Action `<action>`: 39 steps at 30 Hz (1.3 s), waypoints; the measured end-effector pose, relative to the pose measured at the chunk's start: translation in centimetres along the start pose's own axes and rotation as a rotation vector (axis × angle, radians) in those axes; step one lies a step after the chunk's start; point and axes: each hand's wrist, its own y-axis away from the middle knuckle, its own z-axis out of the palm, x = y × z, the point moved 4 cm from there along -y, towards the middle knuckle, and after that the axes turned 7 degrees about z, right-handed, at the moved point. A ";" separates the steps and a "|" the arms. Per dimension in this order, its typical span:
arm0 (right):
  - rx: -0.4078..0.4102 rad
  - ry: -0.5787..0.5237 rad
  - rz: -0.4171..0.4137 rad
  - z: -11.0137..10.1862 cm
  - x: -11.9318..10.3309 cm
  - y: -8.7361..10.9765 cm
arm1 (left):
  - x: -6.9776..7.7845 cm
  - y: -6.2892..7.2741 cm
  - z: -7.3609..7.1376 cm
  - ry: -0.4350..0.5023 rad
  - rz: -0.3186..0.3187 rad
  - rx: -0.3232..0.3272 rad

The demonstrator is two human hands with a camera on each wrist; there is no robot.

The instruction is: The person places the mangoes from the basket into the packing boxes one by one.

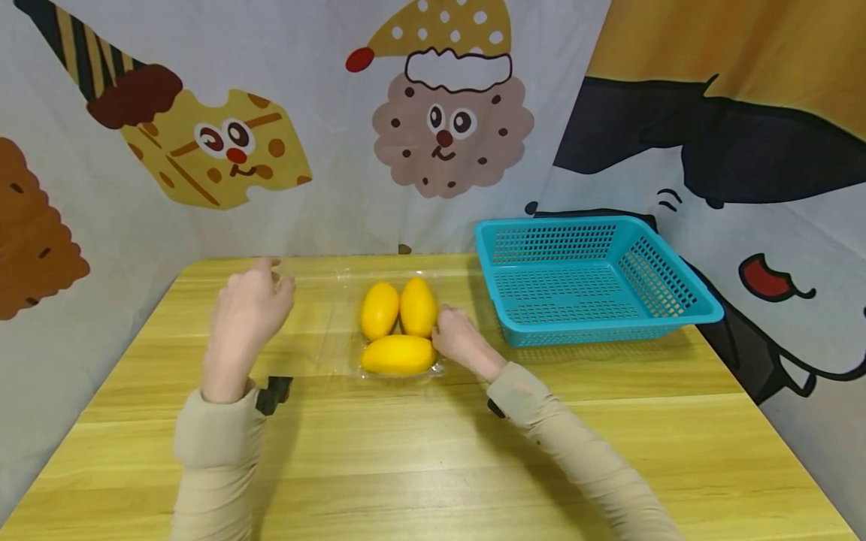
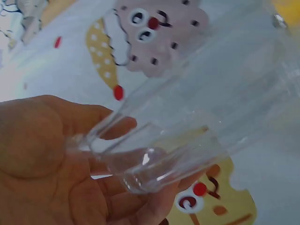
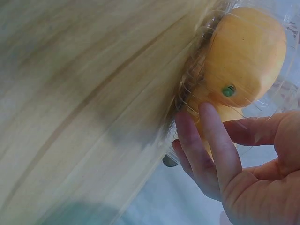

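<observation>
Three yellow mangoes [image 1: 399,355] sit in a clear plastic box [image 1: 436,370] in the middle of the table. Its clear lid [image 1: 331,323] stands raised at the box's left side. My left hand [image 1: 252,308] grips the lid's far edge, and in the left wrist view the see-through plastic [image 2: 197,126] runs between thumb and fingers. On the right side of the box, my right hand [image 1: 463,340] pinches its wall. The right wrist view shows fingertips and thumb close below a mango [image 3: 248,56] with a small green spot.
A blue plastic basket [image 1: 602,330] with perforated sides stands at the back right of the wooden table [image 1: 406,466]. Behind the table hangs a white cloth [image 1: 325,45] printed with cartoon food.
</observation>
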 end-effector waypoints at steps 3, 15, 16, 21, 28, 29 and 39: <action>-0.018 -0.040 -0.010 0.0 0.0 0.0 | 1.2 0.1 0.0 0.045 0.021 -0.013; -0.146 -0.454 0.085 -0.3 1.3 -0.4 | 4.1 -0.4 3.1 0.149 0.111 -0.091; -0.162 -0.509 0.100 -0.3 1.3 -0.4 | 4.3 -0.5 3.6 0.148 0.115 -0.096; -0.212 -0.659 0.139 -0.5 1.4 -0.4 | 5.2 -1.0 6.2 0.106 0.138 -0.127; -0.271 -0.770 0.135 -0.5 1.2 -0.3 | 5.6 -1.3 9.1 0.003 0.178 -0.128; -0.273 -0.775 0.138 -0.4 1.2 -0.3 | 5.6 -1.4 9.5 -0.020 0.179 -0.128; -0.224 -0.685 0.126 -0.2 1.3 -0.3 | 4.0 -1.7 11.7 -0.106 0.100 -0.148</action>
